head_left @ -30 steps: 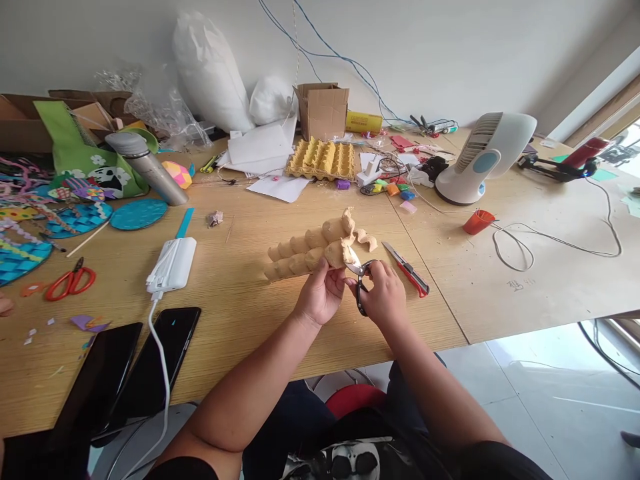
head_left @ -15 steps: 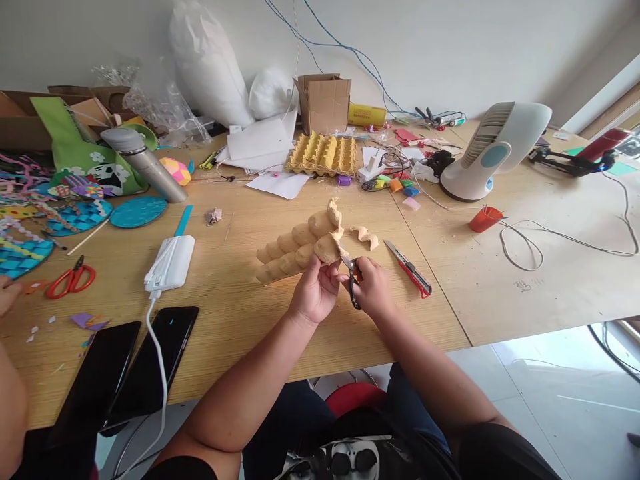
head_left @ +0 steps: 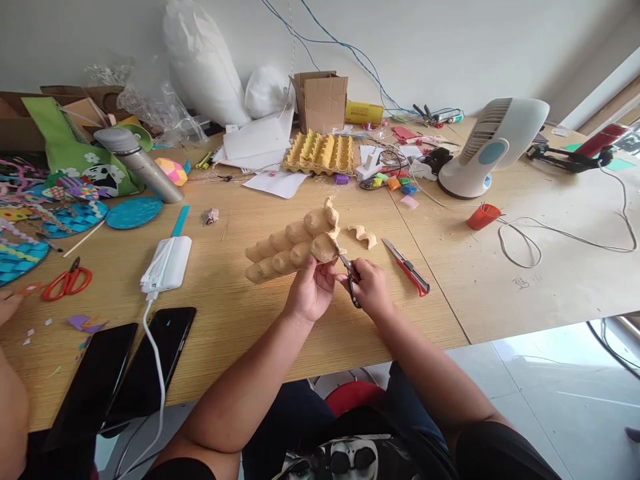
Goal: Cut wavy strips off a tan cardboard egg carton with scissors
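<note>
My left hand point(head_left: 313, 288) is closed on the near right end of a tan egg carton piece point(head_left: 295, 245) with two rows of bumps. In my right hand point(head_left: 371, 288) is a pair of black-handled scissors point(head_left: 353, 280). Their blades meet the carton's ragged right edge, where a partly cut strip point(head_left: 331, 215) curls up. A wavy carton scrap point(head_left: 363, 236) lies just beyond my right hand. To the right rests a red and black utility knife point(head_left: 407, 268).
At the back sits a yellow egg tray point(head_left: 319, 153) by a cardboard box point(head_left: 325, 103). A white fan point(head_left: 493, 150) and red cup point(head_left: 483, 216) are on the right. Left are red-handled scissors point(head_left: 68, 280), a power bank point(head_left: 167, 263), phones point(head_left: 157, 360) and another person's hand point(head_left: 9, 301).
The carton piece has swung slightly, its far left end shifting left. My left hand has moved a little left with it, while the scissors stay at its right edge.
</note>
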Motion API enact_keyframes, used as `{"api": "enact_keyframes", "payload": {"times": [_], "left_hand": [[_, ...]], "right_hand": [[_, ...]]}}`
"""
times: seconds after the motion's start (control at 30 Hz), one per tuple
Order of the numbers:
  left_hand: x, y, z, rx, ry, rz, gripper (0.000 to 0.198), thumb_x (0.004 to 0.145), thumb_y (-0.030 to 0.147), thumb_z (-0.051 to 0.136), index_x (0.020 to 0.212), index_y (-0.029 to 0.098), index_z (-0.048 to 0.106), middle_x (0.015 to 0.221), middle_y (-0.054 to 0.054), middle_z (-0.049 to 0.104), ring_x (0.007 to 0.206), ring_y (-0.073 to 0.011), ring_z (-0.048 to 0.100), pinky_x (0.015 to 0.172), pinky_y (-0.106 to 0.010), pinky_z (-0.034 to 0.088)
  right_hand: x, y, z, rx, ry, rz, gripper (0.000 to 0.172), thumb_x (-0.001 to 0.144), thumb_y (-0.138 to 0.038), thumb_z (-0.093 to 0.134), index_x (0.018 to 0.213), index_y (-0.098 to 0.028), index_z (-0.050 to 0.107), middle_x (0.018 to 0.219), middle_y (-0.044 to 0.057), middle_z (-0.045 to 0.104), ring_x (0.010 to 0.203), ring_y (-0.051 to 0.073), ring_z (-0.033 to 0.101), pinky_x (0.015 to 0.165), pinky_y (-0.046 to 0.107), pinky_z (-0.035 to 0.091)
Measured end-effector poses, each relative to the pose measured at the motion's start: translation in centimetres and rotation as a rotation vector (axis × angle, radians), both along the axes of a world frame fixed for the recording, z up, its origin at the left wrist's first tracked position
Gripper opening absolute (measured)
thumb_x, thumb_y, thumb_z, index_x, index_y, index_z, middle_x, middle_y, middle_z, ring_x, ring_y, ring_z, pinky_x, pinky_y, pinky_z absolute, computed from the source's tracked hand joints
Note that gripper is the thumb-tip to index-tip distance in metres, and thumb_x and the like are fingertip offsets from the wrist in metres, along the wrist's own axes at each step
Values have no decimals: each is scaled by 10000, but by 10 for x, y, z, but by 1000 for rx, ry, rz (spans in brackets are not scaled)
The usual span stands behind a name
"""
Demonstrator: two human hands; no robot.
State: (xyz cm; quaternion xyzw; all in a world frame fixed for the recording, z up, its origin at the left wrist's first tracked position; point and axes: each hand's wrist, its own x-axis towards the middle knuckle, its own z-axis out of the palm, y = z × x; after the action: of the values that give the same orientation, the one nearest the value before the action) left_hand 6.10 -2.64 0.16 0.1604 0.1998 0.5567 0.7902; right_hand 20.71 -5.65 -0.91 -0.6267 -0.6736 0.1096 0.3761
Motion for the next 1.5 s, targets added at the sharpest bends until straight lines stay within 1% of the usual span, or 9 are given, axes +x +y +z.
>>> {"api": "enact_keyframes", "payload": {"times": [0.13, 0.3, 0.5, 0.6, 0.73, 0.83, 0.93, 1.17, 1.5], "left_hand": [[-3, 2, -5, 8, 38, 36, 236, 841, 364, 789, 979, 182, 729, 894, -19, 770, 736, -104, 680, 647, -220, 518], [-3, 2, -1, -8, 55, 98, 198, 820, 315, 810, 939, 186, 719, 897, -3, 769, 764, -93, 693, 657, -189, 534], [-2, 3, 1, 35, 99, 177, 329, 711, 321, 893, 964, 190, 729, 913, 4, 766, 790, -94, 704, 684, -168, 549], [-2, 4, -1, 61, 159, 227, 364, 702, 351, 898, 989, 203, 728, 908, 9, 755, 789, -91, 698, 712, -178, 553], [-2, 3, -2, 119, 272, 315, 443, 704, 346, 899, 1094, 252, 710, 1030, 6, 745, 847, -96, 692, 755, -199, 564], [-2, 1, -2, 176, 376, 390, 556, 699, 352, 901, 1203, 312, 669, 1172, -9, 723, 962, -136, 698, 791, -231, 577], [-1, -2, -2, 236, 449, 439, 632, 683, 365, 908, 1255, 334, 642, 1223, -21, 705, 1009, -161, 692, 819, -254, 592], [-1, 1, -7, 248, 485, 459, 618, 661, 385, 916, 1220, 320, 661, 1175, -20, 714, 930, -131, 679, 736, -214, 586], [-4, 3, -8, 285, 527, 481, 613, 663, 403, 911, 1221, 331, 667, 1255, -26, 693, 952, -138, 678, 742, -219, 590]], "right_hand": [[-2, -1, -4, -20, 132, 46, 473, 869, -598, 600, 651, -248, 369, 616, -17, 495, 584, 145, 437, 564, 266, 289], [-7, -1, -6, -74, 269, 87, 506, 839, -624, 616, 643, -245, 344, 594, -39, 447, 580, 129, 409, 548, 255, 288], [-7, 0, -4, -113, 294, 113, 449, 831, -592, 634, 684, -243, 391, 608, -45, 439, 582, 131, 404, 560, 255, 285], [-6, 0, -3, -145, 295, 125, 431, 837, -570, 637, 703, -244, 390, 622, -42, 447, 595, 134, 405, 564, 252, 283], [-5, 0, 0, -199, 316, 137, 445, 834, -565, 650, 705, -246, 369, 621, -47, 425, 599, 132, 388, 560, 251, 268], [-6, -1, 2, -227, 341, 142, 458, 833, -579, 649, 701, -244, 366, 618, -52, 403, 598, 128, 373, 557, 253, 256], [-6, -1, 1, -240, 388, 161, 466, 837, -604, 631, 695, -240, 378, 619, -57, 385, 597, 122, 358, 553, 255, 254], [-5, 0, -3, -254, 427, 183, 457, 846, -583, 627, 685, -232, 383, 621, -65, 354, 593, 112, 349, 548, 251, 250], [-4, -2, 2, -288, 453, 188, 515, 831, -619, 634, 637, -229, 359, 589, -69, 325, 566, 100, 313, 530, 256, 213]]}}
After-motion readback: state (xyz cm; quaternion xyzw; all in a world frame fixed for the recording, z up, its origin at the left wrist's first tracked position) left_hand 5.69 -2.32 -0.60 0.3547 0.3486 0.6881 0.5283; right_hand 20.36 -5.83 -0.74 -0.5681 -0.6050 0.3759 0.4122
